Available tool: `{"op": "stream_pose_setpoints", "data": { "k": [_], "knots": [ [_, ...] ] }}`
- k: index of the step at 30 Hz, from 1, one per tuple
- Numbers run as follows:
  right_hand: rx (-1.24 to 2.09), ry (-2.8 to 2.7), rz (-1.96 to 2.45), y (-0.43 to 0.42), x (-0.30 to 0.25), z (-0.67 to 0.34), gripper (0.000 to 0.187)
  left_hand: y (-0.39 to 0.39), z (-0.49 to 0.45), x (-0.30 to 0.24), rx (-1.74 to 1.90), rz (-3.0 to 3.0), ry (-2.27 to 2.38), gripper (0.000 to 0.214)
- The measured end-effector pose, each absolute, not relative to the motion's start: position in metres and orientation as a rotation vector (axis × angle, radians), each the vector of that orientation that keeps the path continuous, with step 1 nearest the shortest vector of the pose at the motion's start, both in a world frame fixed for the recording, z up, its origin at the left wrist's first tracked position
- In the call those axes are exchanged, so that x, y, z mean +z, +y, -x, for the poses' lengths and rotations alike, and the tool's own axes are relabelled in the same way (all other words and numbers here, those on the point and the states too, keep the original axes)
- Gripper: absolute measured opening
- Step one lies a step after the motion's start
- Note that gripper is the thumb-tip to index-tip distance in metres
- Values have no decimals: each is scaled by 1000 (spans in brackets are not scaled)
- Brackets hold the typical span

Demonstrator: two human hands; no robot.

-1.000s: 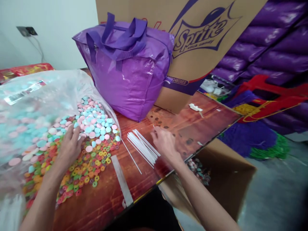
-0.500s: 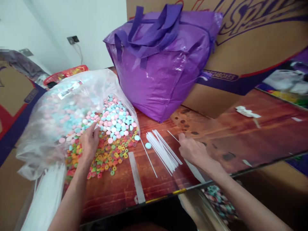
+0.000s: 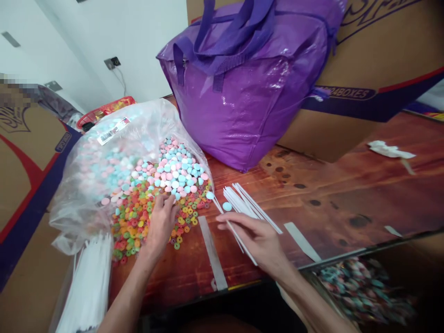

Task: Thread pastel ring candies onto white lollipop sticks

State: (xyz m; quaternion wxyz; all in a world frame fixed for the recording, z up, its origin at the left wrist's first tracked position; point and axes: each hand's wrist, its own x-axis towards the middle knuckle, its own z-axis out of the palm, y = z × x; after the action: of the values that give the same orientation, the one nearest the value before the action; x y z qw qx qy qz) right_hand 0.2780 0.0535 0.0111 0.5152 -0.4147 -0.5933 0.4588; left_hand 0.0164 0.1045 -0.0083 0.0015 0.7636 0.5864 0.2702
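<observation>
My left hand reaches down over a heap of small ring-shaped candies, its fingertips bent together near the edge of the pink, blue and white round candies. What those fingers pinch, if anything, is hidden. A thin white stick slants through the grasp of my right hand, held between thumb and fingers. Beside that hand lies a bundle of white sticks, partly covered by it. A single blue candy rests near the bundle, and another loose stick lies to its left.
A clear plastic bag spills the round candies onto the wooden table. More white sticks stand in a pack at front left. Behind are a purple bag and a cardboard box. Wrapped pieces fill a container below the edge.
My right hand has come left from beyond the bundle, bringing a stick with it. My left hand has moved right and nearer, over the ring candies. The view has shifted a little.
</observation>
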Motion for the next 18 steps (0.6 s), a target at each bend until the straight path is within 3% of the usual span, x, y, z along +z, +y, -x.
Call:
{"op": "stream_pose_setpoints", "data": {
  "k": [5,9,13,18],
  "knots": [
    [1558,-1009,848,45,0,-224,24,114,-16,-3,636,-2346,1909,25],
    [1592,-945,909,41,-10,-197,22,116,-8,8,829,-2139,1858,22],
    [1573,-935,986,46,-14,-177,23,95,-6,9,1198,-1466,1617,23],
    [1510,-953,1054,56,-16,-151,31,57,-17,1,1171,-948,1279,35]
  ]
}}
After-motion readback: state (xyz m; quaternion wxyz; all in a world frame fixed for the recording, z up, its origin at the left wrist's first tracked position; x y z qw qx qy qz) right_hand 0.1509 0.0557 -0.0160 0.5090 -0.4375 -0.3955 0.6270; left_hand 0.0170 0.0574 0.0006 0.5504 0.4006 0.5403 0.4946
